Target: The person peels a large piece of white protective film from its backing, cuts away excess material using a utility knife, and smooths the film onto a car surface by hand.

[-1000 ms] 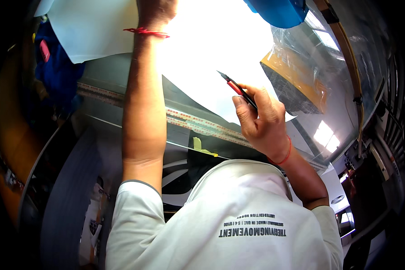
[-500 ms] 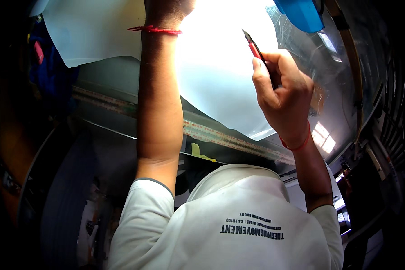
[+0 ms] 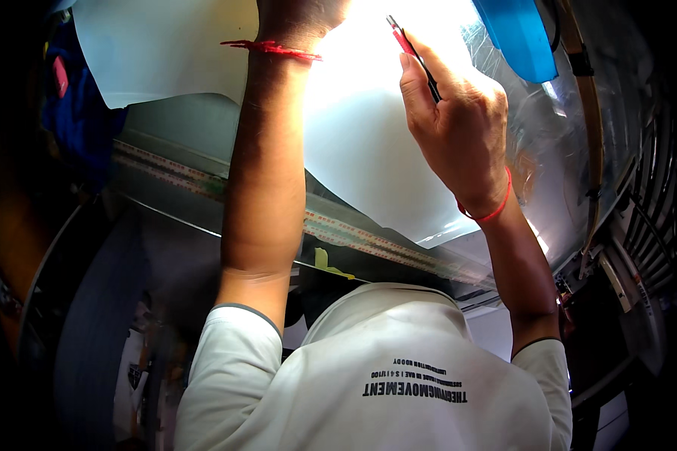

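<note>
In my right hand (image 3: 460, 113) is a slim craft knife (image 3: 402, 40) with a red and black handle, pinched between thumb and forefinger. Its metal tip points up and to the left, over a large pale sheet (image 3: 368, 161) lit by strong glare. Whether the tip touches the sheet I cannot tell. My left hand (image 3: 302, 19) reaches over the same sheet at the top edge; its fingers lie outside the picture and in the glare. A red string circles each wrist.
A long printed measuring strip (image 3: 353, 227) runs along the near side of the glossy work surface. Something blue (image 3: 520, 37) stands at the upper right, beside a brown strap-like strip (image 3: 585, 98). Yellow-green scraps (image 3: 329, 263) lie at the near edge. Dark blue cloth (image 3: 81, 113) is at far left.
My right hand with the craft knife has moved up and left, closer to my left hand. My left forearm and the surroundings have shifted slightly in the picture.
</note>
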`<state>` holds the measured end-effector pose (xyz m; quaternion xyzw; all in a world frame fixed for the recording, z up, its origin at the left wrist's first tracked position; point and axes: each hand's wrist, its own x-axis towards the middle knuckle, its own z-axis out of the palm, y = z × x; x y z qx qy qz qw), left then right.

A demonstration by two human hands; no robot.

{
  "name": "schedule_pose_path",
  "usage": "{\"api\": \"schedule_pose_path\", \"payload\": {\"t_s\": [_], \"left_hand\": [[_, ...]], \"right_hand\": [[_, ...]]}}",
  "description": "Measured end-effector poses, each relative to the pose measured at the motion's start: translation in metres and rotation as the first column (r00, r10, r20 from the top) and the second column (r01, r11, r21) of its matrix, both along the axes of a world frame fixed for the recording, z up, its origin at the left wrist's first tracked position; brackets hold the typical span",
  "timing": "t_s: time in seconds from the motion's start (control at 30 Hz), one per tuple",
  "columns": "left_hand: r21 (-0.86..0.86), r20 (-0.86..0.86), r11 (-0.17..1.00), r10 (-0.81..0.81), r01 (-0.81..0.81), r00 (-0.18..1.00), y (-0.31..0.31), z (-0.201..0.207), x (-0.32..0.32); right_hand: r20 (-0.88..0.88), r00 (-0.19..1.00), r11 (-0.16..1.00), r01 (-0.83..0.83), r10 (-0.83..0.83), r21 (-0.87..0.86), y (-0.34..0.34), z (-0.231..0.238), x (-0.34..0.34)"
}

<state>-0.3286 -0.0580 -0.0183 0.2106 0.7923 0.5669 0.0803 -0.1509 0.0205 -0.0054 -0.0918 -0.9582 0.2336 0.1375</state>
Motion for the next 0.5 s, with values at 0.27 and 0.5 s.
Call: {"api": "schedule_pose_path", "payload": {"t_s": [0.27, 0.5], "left_hand": [[0.014, -0.022, 1.000, -0.005, 0.006, 1.000, 0.001, -0.004, -0.002], [0.032, -0.032, 0.999, -0.021, 0.022, 0.999, 0.000, -0.005, -0.002]], "right_hand": [[0.045, 0.999, 0.999, -0.003, 0.001, 0.043, 0.002, 0.003, -0.014], [0.031, 1.000, 0.996, -0.001, -0.002, 0.091, 0.000, 0.003, -0.015]]}}
